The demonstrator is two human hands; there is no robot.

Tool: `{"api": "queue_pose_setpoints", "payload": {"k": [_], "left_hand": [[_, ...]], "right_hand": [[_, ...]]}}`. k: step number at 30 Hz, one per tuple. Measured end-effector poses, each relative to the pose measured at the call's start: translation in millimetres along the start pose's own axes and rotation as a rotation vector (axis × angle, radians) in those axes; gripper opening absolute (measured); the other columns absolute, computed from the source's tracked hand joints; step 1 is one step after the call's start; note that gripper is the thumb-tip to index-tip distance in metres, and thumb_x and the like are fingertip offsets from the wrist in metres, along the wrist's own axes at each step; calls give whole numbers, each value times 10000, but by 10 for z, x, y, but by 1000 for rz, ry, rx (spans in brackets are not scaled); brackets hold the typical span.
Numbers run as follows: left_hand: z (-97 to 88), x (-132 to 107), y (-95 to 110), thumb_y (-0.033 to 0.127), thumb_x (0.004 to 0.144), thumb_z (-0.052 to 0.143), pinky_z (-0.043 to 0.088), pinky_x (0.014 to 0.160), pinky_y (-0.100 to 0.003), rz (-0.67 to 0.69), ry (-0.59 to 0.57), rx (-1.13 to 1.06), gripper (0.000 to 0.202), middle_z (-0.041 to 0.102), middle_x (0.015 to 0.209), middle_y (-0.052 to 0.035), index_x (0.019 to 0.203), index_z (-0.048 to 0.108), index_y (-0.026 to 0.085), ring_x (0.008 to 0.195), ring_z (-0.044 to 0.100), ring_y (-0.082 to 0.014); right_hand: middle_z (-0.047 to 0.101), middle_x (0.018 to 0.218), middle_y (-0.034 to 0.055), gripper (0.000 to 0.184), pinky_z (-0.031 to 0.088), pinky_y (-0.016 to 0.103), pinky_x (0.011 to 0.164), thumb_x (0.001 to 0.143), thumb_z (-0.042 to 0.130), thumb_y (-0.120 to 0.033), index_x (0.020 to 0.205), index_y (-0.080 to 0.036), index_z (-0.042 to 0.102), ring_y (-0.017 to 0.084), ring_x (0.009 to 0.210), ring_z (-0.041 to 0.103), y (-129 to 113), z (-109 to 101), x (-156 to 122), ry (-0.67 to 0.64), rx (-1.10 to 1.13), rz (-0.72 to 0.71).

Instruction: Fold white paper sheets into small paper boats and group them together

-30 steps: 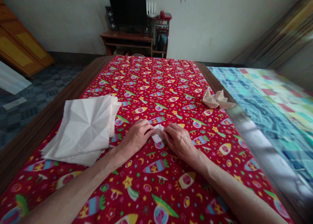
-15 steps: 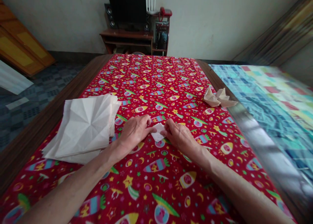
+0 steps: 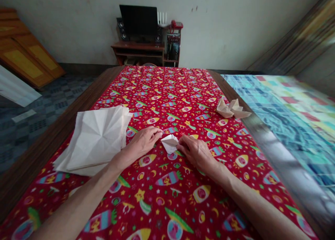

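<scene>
A small folded white paper piece (image 3: 169, 143) lies on the red patterned tablecloth (image 3: 167, 93) between my hands. My right hand (image 3: 195, 150) pinches its right edge with thumb and fingertips. My left hand (image 3: 143, 142) rests just left of it with fingers curled, its fingertips a short gap from the paper and holding nothing I can see. A stack of creased white paper sheets (image 3: 96, 139) sits to the left of my left hand.
Two finished folded paper shapes (image 3: 231, 109) lie near the table's right edge. A bed with a blue-green checked cover (image 3: 288, 107) adjoins the table on the right. A desk with a monitor and speakers (image 3: 142, 34) stands at the far wall.
My left hand has let go of the folded piece and drawn slightly left. The right hand still holds it, and the piece has opened out wider. The camera view shifted a little.
</scene>
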State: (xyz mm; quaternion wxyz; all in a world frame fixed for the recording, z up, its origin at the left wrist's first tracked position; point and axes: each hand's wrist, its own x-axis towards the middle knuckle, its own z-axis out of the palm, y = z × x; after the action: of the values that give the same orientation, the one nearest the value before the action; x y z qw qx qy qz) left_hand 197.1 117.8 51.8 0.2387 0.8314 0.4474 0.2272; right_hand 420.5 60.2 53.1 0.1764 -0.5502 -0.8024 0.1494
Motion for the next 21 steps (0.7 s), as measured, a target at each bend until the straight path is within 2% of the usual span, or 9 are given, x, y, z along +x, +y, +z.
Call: {"api": "queue_pose_setpoints", "payload": {"k": [3, 7, 10, 12, 15, 19, 21], "left_hand": [[15, 75, 123, 354, 915, 442, 421, 679, -237, 20, -22, 67, 290, 666, 807, -40, 807, 642, 175, 752, 607, -154], [26, 144, 241, 331, 845, 553, 384, 589, -223, -62, -122, 22, 210, 677, 717, -16, 782, 672, 170, 655, 604, -142], [32, 135, 262, 311, 807, 596, 383, 566, -210, -121, -119, -77, 171, 674, 682, 3, 777, 679, 164, 625, 595, -133], [37, 110, 272, 311, 818, 584, 392, 565, -204, -121, -94, -156, 180, 665, 668, 14, 768, 668, 160, 610, 585, -123], [46, 70, 308, 263, 822, 588, 415, 595, -197, -71, -18, -216, 126, 666, 706, 20, 781, 649, 161, 632, 586, -114], [78, 35, 353, 232, 844, 593, 445, 686, -208, 76, 53, -204, 75, 674, 814, 2, 835, 639, 172, 751, 613, -127], [98, 25, 364, 252, 864, 590, 449, 705, -221, 141, 83, -173, 92, 665, 821, -4, 848, 642, 178, 767, 614, -132]], "right_hand": [[631, 792, 16, 88, 329, 224, 581, 903, 539, -273, 857, -199, 552, 128, 668, 547, 38, -15, -11, 3, 75, -37], [624, 765, 1, 115, 344, 215, 584, 884, 576, -311, 845, -203, 588, 119, 667, 540, 79, -61, -14, -25, 175, -73], [611, 706, -16, 165, 344, 209, 552, 873, 588, -355, 817, -200, 596, 106, 617, 522, 90, -67, 2, -24, 289, -56], [616, 696, -20, 168, 355, 205, 536, 875, 579, -362, 864, -195, 590, 100, 588, 520, 86, -46, 22, 21, 397, -12], [624, 687, -26, 160, 374, 199, 529, 856, 601, -342, 918, -194, 596, 96, 569, 525, 60, -9, 57, 104, 499, 17], [619, 679, -16, 124, 382, 198, 544, 855, 595, -275, 774, -187, 630, 97, 593, 530, -9, -31, 86, 176, 470, -22], [617, 699, -6, 129, 389, 205, 564, 859, 587, -258, 767, -183, 639, 102, 616, 533, -43, -56, 85, 215, 450, -46]]}}
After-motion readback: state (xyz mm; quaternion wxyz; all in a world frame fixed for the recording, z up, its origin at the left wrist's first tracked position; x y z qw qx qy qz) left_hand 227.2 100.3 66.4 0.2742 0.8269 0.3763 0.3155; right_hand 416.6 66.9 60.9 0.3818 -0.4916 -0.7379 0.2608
